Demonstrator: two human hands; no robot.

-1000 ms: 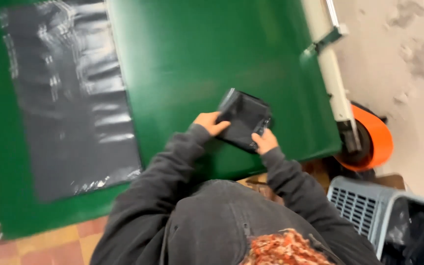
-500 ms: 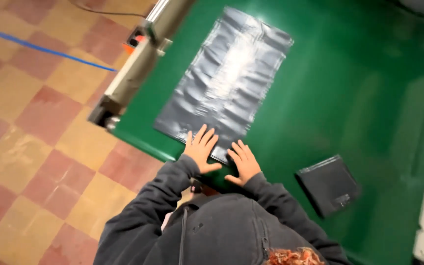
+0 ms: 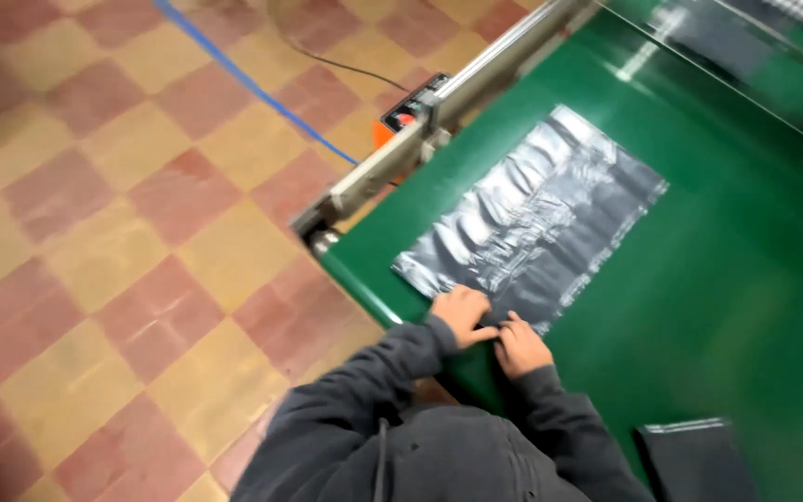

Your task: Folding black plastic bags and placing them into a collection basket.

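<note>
A large grey plastic bag (image 3: 536, 218) lies flat on the green conveyor belt (image 3: 736, 279), running away from me. My left hand (image 3: 460, 312) and my right hand (image 3: 519, 345) sit side by side at the bag's near edge, fingers curled and pinching that edge. Both arms are in dark grey sleeves. A dark folded packet (image 3: 699, 460) rests on the belt at the lower right, apart from both hands.
A metal side rail (image 3: 420, 149) with an orange control box (image 3: 409, 113) borders the belt's left edge. Left of it is a red and yellow tiled floor (image 3: 123, 232) with a blue tape line (image 3: 253, 84) and a black cable (image 3: 346, 63).
My hands set the dark packet down on the belt to the right, moved to the grey bag, and went from lying flat with spread fingers to pinching its near edge.
</note>
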